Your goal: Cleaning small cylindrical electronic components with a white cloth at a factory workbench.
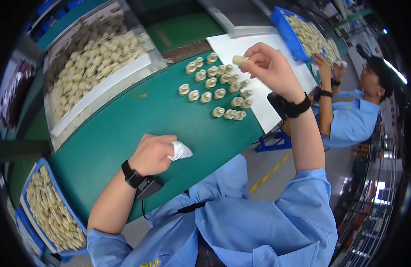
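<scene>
My right hand (270, 69) is raised over the far right of the green table, closed in a pinch on a small cream cylindrical part (238, 59). Below and left of it, several similar cream parts with metal tops (211, 82) stand in loose rows, partly on the green surface and partly on a white sheet. My left hand (154, 153) rests low over the near table, its fingers wrapped round a white cloth (181, 150) that pokes out on the right side. Each wrist wears a black band with a small dark device.
A metal-edged tray (103, 95) heaped with cream parts lies at the far left. A blue bin (63, 202) of cream parts stands near left. At the back right, a co-worker (354, 111) reaches toward another blue bin (281, 26). A white sheet (263, 109) lies on the green table (112, 142).
</scene>
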Available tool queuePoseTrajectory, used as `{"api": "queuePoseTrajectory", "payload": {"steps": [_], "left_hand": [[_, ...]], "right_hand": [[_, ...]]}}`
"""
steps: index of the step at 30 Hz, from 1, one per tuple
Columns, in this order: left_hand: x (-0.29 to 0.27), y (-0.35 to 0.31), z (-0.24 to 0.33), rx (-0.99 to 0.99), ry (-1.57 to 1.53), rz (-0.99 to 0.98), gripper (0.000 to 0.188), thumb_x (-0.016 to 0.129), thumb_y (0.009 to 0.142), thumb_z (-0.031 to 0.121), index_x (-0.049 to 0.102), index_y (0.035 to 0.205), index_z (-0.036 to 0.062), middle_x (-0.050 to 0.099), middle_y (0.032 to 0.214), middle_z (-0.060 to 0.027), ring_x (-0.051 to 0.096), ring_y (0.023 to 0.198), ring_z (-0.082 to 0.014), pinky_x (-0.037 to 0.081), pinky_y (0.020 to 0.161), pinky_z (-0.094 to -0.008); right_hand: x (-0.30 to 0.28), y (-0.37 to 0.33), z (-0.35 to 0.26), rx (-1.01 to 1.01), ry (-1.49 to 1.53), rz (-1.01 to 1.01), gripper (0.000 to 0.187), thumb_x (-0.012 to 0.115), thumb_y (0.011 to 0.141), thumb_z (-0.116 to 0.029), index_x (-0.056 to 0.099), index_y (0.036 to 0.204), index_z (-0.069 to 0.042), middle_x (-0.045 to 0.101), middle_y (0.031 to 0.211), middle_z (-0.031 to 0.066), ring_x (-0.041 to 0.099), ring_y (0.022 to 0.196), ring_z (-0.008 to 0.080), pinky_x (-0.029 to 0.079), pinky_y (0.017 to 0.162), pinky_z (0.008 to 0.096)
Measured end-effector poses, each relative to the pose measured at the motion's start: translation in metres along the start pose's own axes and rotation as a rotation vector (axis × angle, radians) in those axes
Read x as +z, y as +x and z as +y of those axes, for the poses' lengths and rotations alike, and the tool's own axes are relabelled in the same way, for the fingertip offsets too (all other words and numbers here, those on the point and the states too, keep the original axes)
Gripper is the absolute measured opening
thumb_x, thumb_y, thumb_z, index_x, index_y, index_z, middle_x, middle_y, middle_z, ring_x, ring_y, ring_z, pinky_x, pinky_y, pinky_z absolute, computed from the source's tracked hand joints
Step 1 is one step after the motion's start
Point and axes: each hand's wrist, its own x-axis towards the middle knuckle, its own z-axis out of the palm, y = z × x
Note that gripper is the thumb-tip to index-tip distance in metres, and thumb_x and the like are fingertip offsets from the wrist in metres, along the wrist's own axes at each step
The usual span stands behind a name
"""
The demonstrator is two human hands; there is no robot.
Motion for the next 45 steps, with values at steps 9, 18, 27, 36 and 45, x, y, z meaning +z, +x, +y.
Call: {"api": "queuePoseTrajectory", "payload": {"steps": [9, 18, 27, 36, 45], "left_hand": [[-0.001, -0.003, 0.004, -0.015, 0.021, -0.002, 0.029, 0.054, 0.063, 0.001, 0.07, 0.081, 0.0174, 0.057, 0.074, -0.0043, 0.059, 0.068, -0.0286, 0.046, 0.056, -0.0408], [-0.001, 0.0, 0.003, 0.023, 0.019, 0.002, 0.03, 0.054, 0.063, 0.001, 0.07, 0.083, 0.0168, 0.058, 0.076, -0.0049, 0.059, 0.067, -0.03, 0.046, 0.055, -0.0415], [-0.005, 0.005, 0.008, -0.025, -0.015, -0.063, 0.028, 0.055, 0.062, -0.002, 0.069, 0.081, 0.014, 0.057, 0.075, -0.0053, 0.058, 0.064, -0.0292, 0.044, 0.052, -0.0384], [-0.001, 0.012, 0.009, -0.057, -0.16, 0.009, 0.022, 0.056, 0.066, -0.003, 0.069, 0.077, 0.0112, 0.053, 0.066, -0.0065, 0.055, 0.055, -0.0273, 0.041, 0.047, -0.0344], [-0.003, 0.018, 0.011, -0.078, -0.231, 0.012, 0.02, 0.055, 0.063, -0.006, 0.066, 0.072, 0.0082, 0.052, 0.064, -0.0064, 0.054, 0.052, -0.0257, 0.04, 0.045, -0.0328]], "right_hand": [[0.099, 0.019, -0.041, -0.664, -0.764, -0.269, 0.018, 0.075, 0.071, -0.009, 0.068, 0.088, -0.008, 0.064, 0.081, 0.0078, 0.063, 0.087, 0.0219, 0.05, 0.074, 0.0337], [0.143, 0.039, -0.027, -0.741, -1.17, -0.415, 0.019, 0.075, 0.071, -0.018, 0.069, 0.087, -0.01, 0.065, 0.084, 0.0038, 0.058, 0.093, 0.0191, 0.044, 0.077, 0.035], [0.003, 0.036, 0.002, -0.493, -0.635, 0.176, 0.024, 0.071, 0.083, -0.025, 0.066, 0.102, -0.011, 0.069, 0.08, 0.005, 0.066, 0.079, 0.0209, 0.05, 0.068, 0.0318], [-0.138, 0.054, 0.148, 0.403, -0.004, 0.645, 0.057, 0.072, 0.082, -0.039, 0.054, 0.116, 0.003, 0.068, 0.085, 0.0164, 0.07, 0.075, 0.0222, 0.057, 0.06, 0.0288], [-0.139, 0.068, 0.19, 0.554, 0.486, 0.517, 0.089, 0.073, 0.077, -0.052, 0.034, 0.13, 0.01, 0.066, 0.093, 0.0245, 0.071, 0.08, 0.0268, 0.06, 0.068, 0.0284]]}}
